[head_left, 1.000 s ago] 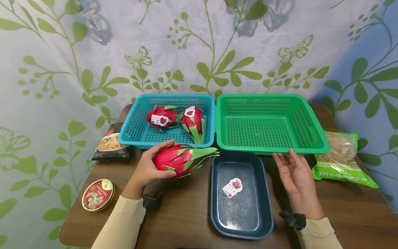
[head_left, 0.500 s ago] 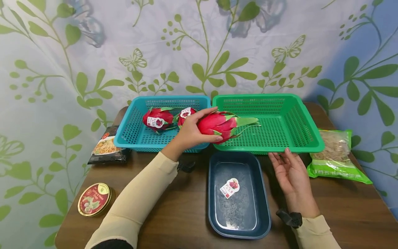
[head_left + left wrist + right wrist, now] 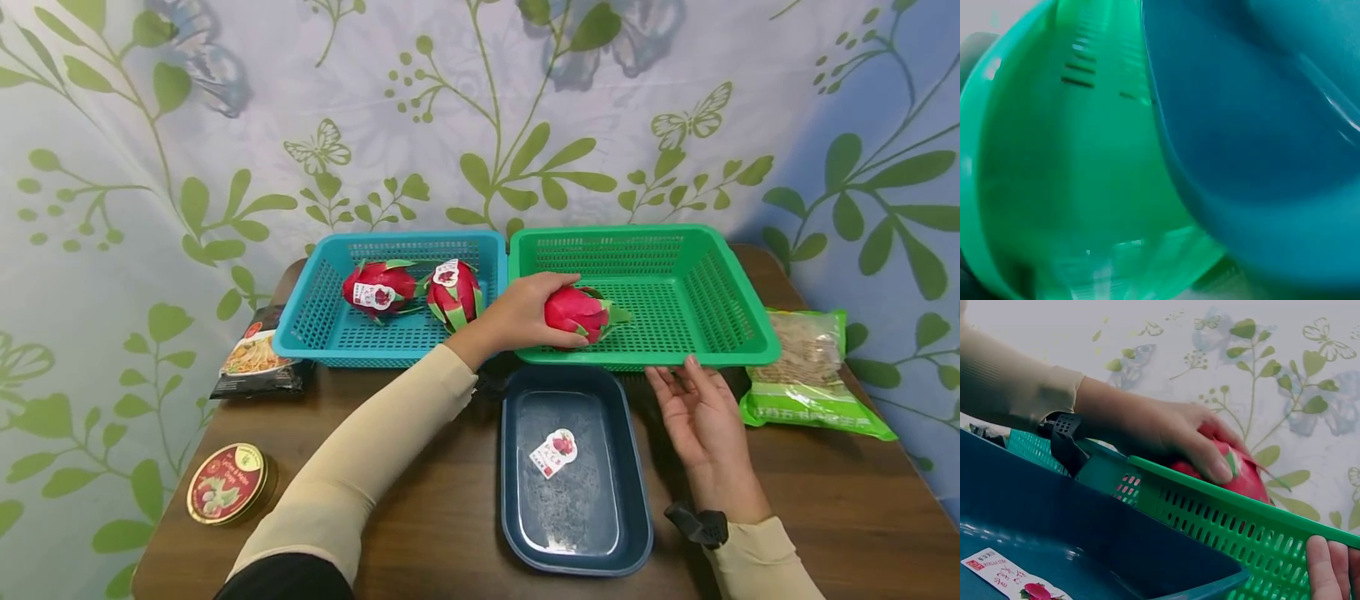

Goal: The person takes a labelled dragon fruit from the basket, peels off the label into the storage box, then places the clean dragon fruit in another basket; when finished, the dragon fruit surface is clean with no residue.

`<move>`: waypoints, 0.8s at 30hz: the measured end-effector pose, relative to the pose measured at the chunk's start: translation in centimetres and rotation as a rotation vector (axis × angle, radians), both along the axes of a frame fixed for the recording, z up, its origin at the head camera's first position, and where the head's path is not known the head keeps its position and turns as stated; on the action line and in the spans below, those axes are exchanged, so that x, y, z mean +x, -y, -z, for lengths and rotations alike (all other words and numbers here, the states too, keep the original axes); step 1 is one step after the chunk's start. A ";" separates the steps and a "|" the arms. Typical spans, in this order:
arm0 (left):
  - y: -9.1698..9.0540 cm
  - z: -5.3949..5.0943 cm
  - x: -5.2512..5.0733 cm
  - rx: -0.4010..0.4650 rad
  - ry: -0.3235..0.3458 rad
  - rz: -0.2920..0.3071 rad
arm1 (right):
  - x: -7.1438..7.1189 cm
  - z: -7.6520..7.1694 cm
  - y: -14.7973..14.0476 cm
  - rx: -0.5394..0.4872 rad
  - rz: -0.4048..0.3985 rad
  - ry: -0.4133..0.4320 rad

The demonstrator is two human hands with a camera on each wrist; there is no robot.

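Observation:
My left hand (image 3: 528,312) grips a red dragon fruit (image 3: 576,315) with green leaf tips, inside the left part of the green basket (image 3: 742,308). From the right wrist view, the same fruit (image 3: 1249,481) shows partly above the basket rim, under the hand's fingers. My right hand (image 3: 705,425), palm turned up, touches the front rim of that basket with its fingertips (image 3: 1317,547). Two more dragon fruits, one on the left (image 3: 378,290) and one on the right (image 3: 455,293), lie with stickers in the blue basket (image 3: 300,321). The left wrist view is blurred and shows no fruit.
A dark blue tray (image 3: 510,500) stands in front of the baskets, with a fruit sticker (image 3: 555,454) on its bottom. A black noodle packet (image 3: 258,354) and a round tin (image 3: 227,483) are at left. A green-and-clear bag (image 3: 810,371) lies at right.
My left hand has carried the dragon fruit rightward from in front of the blue basket, then down into the green basket. My right hand has stayed at the green basket's front rim.

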State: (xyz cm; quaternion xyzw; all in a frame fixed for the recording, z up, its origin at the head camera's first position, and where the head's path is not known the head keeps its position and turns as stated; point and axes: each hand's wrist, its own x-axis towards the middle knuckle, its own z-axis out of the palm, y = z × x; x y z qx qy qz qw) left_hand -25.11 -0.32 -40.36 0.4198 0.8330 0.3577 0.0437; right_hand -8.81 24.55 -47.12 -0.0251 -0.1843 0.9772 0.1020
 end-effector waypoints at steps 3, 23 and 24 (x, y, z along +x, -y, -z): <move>-0.6 0.0 0.1 -0.092 -0.054 0.014 | -0.1 0.0 0.0 0.000 0.011 -0.005; -2.2 0.3 -1.2 -0.072 0.040 0.136 | 0.0 0.1 0.1 -0.007 0.026 -0.014; -2.3 0.4 -1.2 -0.098 0.035 0.142 | 0.0 0.1 0.2 -0.009 0.025 -0.013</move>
